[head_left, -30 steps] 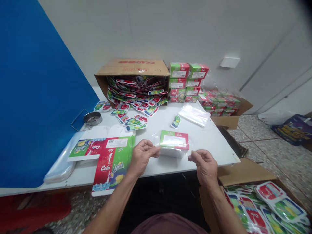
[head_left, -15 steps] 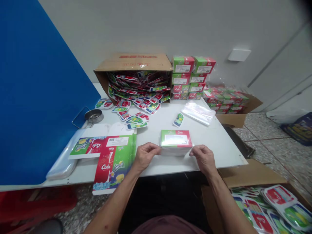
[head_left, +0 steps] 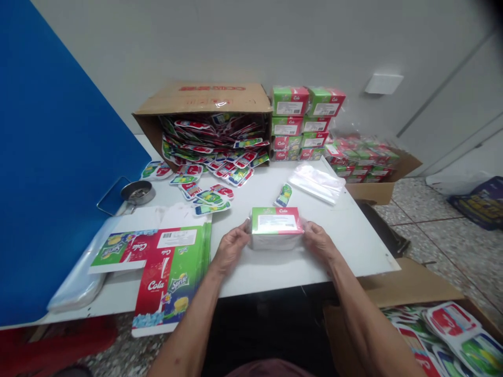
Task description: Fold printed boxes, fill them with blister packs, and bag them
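Observation:
A small green-and-red carton [head_left: 275,224] with a white label sits on the white table, inside a clear plastic bag [head_left: 276,243]. At the carton's left end, my left hand [head_left: 234,245] is closed, pinching the bag's edge between thumb and fingers. My right hand [head_left: 319,242] pinches the bag at the other end. Just behind the carton lies one loose green-and-yellow packet [head_left: 283,195]. To the left of my left hand rest flat printed carton blanks [head_left: 163,272], part of them overhanging the table's front edge.
A cardboard box [head_left: 204,99] on its side spills packets onto the table. Finished cartons [head_left: 288,110] are stacked beside it. Clear bags [head_left: 316,182] lie at right, more plastic [head_left: 78,288] at left near a metal dish [head_left: 138,192]. An open box of packets [head_left: 451,335] stands lower right.
Both hands have moved slightly up along the ends of the carton, the right one closing against its bag. The whole view has shifted a little; the carton stays on the table.

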Demonstrator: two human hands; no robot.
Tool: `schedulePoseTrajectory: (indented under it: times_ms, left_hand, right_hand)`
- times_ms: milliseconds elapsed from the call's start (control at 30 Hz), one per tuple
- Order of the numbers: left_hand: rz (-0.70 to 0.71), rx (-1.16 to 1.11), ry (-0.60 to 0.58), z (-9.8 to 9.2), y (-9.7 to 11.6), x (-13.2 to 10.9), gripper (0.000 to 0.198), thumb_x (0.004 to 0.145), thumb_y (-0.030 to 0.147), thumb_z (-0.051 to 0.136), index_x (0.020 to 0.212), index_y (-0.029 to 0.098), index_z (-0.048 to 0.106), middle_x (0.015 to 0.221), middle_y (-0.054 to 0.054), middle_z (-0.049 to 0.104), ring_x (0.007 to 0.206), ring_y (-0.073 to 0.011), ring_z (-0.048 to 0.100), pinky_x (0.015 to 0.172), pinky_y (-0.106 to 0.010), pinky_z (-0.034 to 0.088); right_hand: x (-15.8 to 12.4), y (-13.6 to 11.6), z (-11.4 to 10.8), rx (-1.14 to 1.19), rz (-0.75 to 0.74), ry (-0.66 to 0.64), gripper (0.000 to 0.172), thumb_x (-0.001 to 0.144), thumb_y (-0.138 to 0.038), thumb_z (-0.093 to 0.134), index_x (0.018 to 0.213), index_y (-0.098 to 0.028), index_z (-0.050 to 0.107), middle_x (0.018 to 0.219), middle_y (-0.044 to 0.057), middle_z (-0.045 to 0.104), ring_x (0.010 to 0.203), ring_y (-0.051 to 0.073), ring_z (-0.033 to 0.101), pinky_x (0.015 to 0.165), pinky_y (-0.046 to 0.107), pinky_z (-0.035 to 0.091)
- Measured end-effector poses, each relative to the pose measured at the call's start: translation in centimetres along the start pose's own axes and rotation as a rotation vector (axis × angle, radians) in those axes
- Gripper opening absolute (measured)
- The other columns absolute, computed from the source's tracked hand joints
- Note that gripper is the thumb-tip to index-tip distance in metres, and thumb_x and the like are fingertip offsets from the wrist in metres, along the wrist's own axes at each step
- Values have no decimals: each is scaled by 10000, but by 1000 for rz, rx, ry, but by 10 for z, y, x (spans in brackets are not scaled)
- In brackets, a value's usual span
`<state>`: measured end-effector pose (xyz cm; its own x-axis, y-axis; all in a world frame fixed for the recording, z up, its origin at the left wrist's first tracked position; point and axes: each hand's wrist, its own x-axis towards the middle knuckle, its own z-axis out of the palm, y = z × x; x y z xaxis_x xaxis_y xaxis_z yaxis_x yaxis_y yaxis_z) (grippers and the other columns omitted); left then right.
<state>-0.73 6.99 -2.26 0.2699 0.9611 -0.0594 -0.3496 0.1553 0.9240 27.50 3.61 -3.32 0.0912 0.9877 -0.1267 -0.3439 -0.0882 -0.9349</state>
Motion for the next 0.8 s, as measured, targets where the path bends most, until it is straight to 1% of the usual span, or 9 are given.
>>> schedulePoseTrajectory:
  times_ms: [67,167,267,367,433,500,567,633,800]
  left_hand:
    - [23,-123,20,7,-7,9,344,734,416,842,686,190,586,1268,-80,701,1201,-265,628,1017,-397,469]
    - [41,-240,56,14,-16,21,391,736,429,842,681,194,534,1201,-41,727,1142,-239,657,956,-366,507]
    - [-1,-279,48,15,-20,31,359,738,440,845,757,202,577,1129,-38,755,1116,-233,672,941,-362,522]
    - [-59,-272,9,14,-17,40,400,736,472,846,960,202,655,1102,-64,767,1098,-244,690,946,-372,531]
    - [-66,-267,-12,14,-13,44,517,738,460,853,1150,217,655,1199,-74,744,1136,-244,684,983,-371,522]
    - [-62,-284,-45,16,-8,45,645,745,434,857,1310,247,609,1308,-75,701,1199,-244,660,1035,-366,498]
    - [-77,-312,-104,19,-6,43,699,756,424,853,1376,239,587,1347,-93,682,1240,-266,640,1074,-375,474]
    - [-89,-338,-143,23,-5,39,691,769,433,842,1377,205,604,1327,-123,692,1242,-301,640,1089,-399,467]
    - [-52,-411,-69,33,-7,24,654,872,454,736,1455,230,542,1319,-123,698,1234,-314,647,1092,-422,475]
  right_hand:
    - [10,7,6,44,16,-21,472,543,-576,916,656,-221,626,997,68,769,946,266,700,818,368,555]
    - [19,16,17,74,-10,-3,476,566,-595,900,681,-228,620,979,64,767,934,258,710,778,351,568]
    - [22,19,26,124,-47,37,506,564,-592,908,835,-246,657,1009,53,767,954,252,718,768,342,580]
    - [23,17,32,182,-78,-2,638,586,-577,909,1084,-271,654,1182,60,740,1065,263,703,855,377,582]
    - [23,15,34,208,-81,-31,736,598,-558,912,1217,-279,628,1291,65,702,1154,276,675,948,411,558]
    - [23,15,33,224,-52,-60,773,602,-541,918,1263,-264,629,1310,77,698,1190,297,661,1020,444,522]
    - [23,15,33,246,-19,-87,738,617,-527,917,1245,-240,657,1274,95,720,1191,320,662,1057,472,494]
    - [22,14,33,275,-10,-100,683,641,-500,913,1225,-235,678,1245,102,735,1192,331,663,1069,488,481]
    - [21,10,41,309,-14,-125,554,732,-443,869,1214,-230,700,1227,107,742,1189,329,667,1063,503,476]
